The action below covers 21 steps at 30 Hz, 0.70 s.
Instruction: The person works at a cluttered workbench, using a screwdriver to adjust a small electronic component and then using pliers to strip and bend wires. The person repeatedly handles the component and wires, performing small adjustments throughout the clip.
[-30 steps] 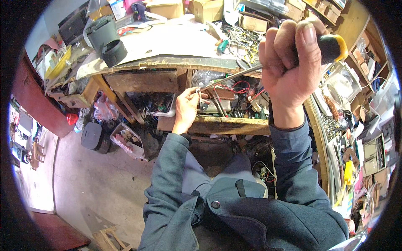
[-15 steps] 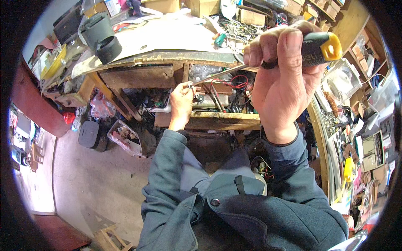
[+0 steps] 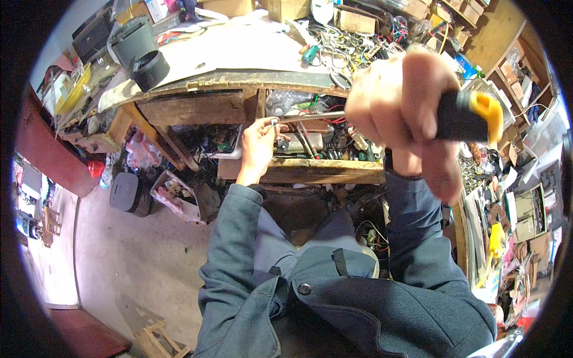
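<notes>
Right hand [image 3: 406, 113], blurred and close to the camera, fist closed around black screwdriver handle with yellow end cap [image 3: 471, 113]; metal shaft [image 3: 310, 117] running leftward from the fist toward the left hand. Left hand [image 3: 258, 146], farther off under the bench edge, fingers pinched at the shaft tip on a small metal piece [image 3: 274, 122], too small to identify. Both forearms in grey-blue jacket sleeves [image 3: 239, 227], entering from the lower edge.

Workbench [image 3: 239, 80] above the hands: worn wooden front edge, pale top with bare patch at centre. Black cylindrical containers [image 3: 140, 51] at the bench's left end, one upright, one lower and tilted. Cardboard boxes [image 3: 352, 21], brown and rectangular, along the far edge of the bench; round white disc [image 3: 323, 11] just beside them. Tangle of wires and tools [image 3: 352, 48] on the right part of the top, green-handled tool [image 3: 309, 55] at its near side.

Open shelf [image 3: 322, 170] below the bench top, just behind the left hand, crowded with red wires and small parts. Dark rounded container [image 3: 125, 192] and clear bag of scrap [image 3: 173, 194] on the concrete floor at left. Yellow flat packages [image 3: 74, 89] leaning at the bench's left side. Right-hand wall shelves [image 3: 525, 203] packed with small cartons and printed cards, lettering unreadable; yellow object [image 3: 495, 238] standing among them.
</notes>
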Tool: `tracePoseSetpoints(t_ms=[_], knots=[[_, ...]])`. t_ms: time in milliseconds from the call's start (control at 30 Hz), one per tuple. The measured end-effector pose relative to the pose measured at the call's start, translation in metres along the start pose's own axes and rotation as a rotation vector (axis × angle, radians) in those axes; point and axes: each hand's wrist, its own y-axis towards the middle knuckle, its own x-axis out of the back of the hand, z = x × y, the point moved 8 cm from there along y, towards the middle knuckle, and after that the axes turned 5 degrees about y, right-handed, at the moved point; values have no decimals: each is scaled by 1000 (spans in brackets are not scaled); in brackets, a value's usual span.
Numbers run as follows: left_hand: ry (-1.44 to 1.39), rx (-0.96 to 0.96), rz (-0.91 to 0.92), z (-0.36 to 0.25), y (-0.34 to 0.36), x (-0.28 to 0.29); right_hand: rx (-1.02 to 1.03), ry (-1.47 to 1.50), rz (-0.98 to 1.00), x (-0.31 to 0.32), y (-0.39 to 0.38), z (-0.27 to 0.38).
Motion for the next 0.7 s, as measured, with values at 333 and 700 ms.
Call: tracePoseSetpoints(t_ms=[333,700], knots=[[-46,38,-66,-11,-3,-1,-190,-869,-408,35,13,18],[40,10,-119,-9,-3,11,-341,-769,-568,36,7,36]])
